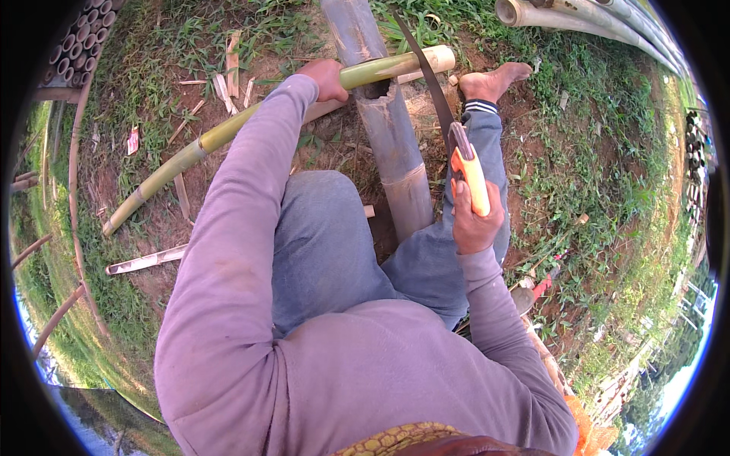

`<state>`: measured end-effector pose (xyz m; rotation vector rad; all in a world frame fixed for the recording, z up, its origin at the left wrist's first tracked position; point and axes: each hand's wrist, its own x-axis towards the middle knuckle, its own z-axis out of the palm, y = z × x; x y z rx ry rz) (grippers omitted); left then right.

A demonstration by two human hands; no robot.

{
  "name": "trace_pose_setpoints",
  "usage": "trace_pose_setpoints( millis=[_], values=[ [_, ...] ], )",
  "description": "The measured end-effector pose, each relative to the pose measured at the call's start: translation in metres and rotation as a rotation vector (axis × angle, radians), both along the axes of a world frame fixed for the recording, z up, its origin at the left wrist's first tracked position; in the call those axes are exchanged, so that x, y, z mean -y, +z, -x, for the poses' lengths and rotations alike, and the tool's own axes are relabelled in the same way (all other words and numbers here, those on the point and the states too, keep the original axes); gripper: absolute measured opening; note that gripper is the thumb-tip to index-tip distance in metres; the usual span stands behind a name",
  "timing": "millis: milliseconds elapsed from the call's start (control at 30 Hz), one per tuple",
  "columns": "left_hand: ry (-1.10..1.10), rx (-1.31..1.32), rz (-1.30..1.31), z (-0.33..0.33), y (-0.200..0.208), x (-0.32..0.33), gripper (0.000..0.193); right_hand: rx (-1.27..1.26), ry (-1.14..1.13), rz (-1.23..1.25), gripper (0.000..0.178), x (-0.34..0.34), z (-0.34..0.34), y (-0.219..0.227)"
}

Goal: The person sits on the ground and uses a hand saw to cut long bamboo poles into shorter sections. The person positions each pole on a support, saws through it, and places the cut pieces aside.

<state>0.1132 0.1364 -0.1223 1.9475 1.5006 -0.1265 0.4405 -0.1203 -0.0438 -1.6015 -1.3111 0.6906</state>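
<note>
A green bamboo pole (388,68) lies across a thick grey bamboo trunk (395,144), over a notch cut in it. My left hand (328,80) is wrapped round the pole just left of the trunk. The pole slopes down to the left, and its far end rests on the ground. In my right hand (477,216) is a curved handsaw (465,163) with an orange handle. Its dark blade stands across the pole near the pale right end. From this view I cannot tell whether the teeth touch the bamboo.
My bare foot (498,82) is stretched out right of the trunk, close to the blade. Split bamboo strips (148,260) lie on the grass and soil to the left. Long bamboo poles (563,19) lie at the upper right. Cut bamboo tubes (80,42) are stacked at the upper left.
</note>
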Motion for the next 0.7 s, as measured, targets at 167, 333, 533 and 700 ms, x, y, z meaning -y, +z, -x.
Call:
trace_pose_setpoints(
  millis=[167, 333, 533, 700],
  values=[
    [0.032, 0.056, 0.061, 0.001, -0.005, 0.001, 0.046, 0.125, 0.063, -0.057, 0.02, -0.069, 0.012, 0.003],
    [0.0, 0.025, -0.018, 0.001, -0.013, 0.001, 0.046, 0.124, 0.033, -0.127, 0.019, -0.036, 0.011, -0.011],
    [0.008, 0.043, 0.058, 0.005, -0.023, -0.002, 0.051, 0.015, 0.041, 0.002, 0.019, -0.067, 0.003, -0.016],
    [0.004, 0.005, 0.138, -0.005, -0.014, 0.005, 0.052, -0.092, -0.03, -0.007, 0.02, -0.054, -0.001, -0.053]
  ],
)
